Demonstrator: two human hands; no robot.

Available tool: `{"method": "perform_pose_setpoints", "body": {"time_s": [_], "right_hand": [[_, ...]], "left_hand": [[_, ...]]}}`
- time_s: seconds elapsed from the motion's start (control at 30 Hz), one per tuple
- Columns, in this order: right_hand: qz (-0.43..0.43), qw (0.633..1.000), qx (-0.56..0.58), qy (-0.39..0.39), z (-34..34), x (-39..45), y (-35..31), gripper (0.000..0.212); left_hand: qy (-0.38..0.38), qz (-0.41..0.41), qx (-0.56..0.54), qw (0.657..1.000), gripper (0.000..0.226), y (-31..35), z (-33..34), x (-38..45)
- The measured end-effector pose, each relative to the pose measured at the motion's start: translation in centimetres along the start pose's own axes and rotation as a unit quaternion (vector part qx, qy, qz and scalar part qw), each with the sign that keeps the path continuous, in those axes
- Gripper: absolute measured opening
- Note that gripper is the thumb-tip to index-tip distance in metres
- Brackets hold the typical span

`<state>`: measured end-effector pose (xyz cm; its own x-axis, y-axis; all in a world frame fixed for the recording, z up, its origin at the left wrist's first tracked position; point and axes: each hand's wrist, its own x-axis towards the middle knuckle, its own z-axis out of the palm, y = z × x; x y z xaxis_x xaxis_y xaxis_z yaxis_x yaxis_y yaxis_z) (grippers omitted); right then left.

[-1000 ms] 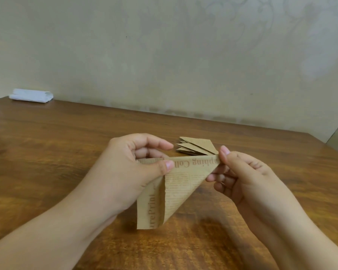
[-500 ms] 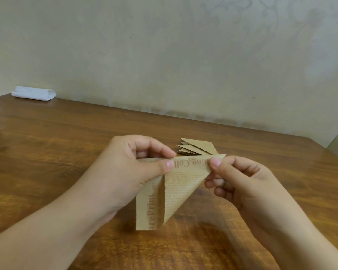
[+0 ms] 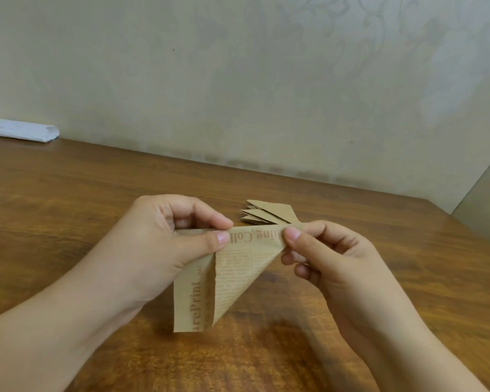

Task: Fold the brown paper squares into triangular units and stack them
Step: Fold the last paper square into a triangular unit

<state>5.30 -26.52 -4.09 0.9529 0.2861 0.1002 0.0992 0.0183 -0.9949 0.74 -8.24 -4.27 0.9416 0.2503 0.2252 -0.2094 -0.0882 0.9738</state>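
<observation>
A brown paper piece [image 3: 232, 267] with newspaper-style print hangs in the air above the table, partly folded, its right half forming a downward triangle and its left flap hanging straight. My left hand [image 3: 159, 244] pinches the top edge near the middle between thumb and forefinger. My right hand [image 3: 328, 261] pinches the top right corner. Behind them a small stack of folded brown triangular units [image 3: 269, 212] lies on the wooden table [image 3: 68, 210], partly hidden by the held paper.
A folded white cloth or paper [image 3: 24, 131] lies at the table's far left corner against the beige wall [image 3: 238, 80]. The table's far edge meets the wall; its right corner ends near a gap at the far right.
My right thumb and forefinger have slid along the top right corner and curled tighter on it. The left hand and the paper have stayed almost still.
</observation>
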Motion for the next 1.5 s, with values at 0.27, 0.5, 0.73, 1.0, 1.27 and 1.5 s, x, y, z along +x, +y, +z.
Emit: {"method": "perform_pose_setpoints", "body": {"time_s": [0.27, 0.5, 0.73, 1.0, 1.27, 1.5], "right_hand": [[0.027, 0.999, 0.041, 0.005, -0.1, 0.2, 0.0, 0.013], [0.064, 0.979, -0.167, -0.094, -0.7, 0.1, -0.4, 0.017], [0.059, 0.932, -0.325, -0.151, 0.8, -0.2, 1.4, 0.017], [0.063, 0.896, -0.426, -0.110, 2.1, -0.2, 2.9, 0.021], [0.087, 0.873, -0.465, -0.116, 2.2, 0.3, 3.2, 0.030], [0.070, 0.848, -0.511, -0.122, 2.5, 0.3, 2.7, 0.030]], "left_hand": [[0.001, -0.026, 0.016, 1.000, 0.019, 0.1, 0.0, 0.0], [-0.097, -0.086, 0.118, 0.985, 0.020, 0.2, -0.9, 0.4], [-0.186, -0.121, 0.197, 0.955, 0.017, -0.5, -1.1, 0.2], [-0.161, -0.098, 0.349, 0.918, 0.021, -1.7, 0.0, -0.2], [-0.138, -0.058, 0.417, 0.897, 0.030, -2.4, 0.3, -0.2], [-0.123, -0.042, 0.441, 0.888, 0.029, -2.7, 0.2, 0.0]]}}
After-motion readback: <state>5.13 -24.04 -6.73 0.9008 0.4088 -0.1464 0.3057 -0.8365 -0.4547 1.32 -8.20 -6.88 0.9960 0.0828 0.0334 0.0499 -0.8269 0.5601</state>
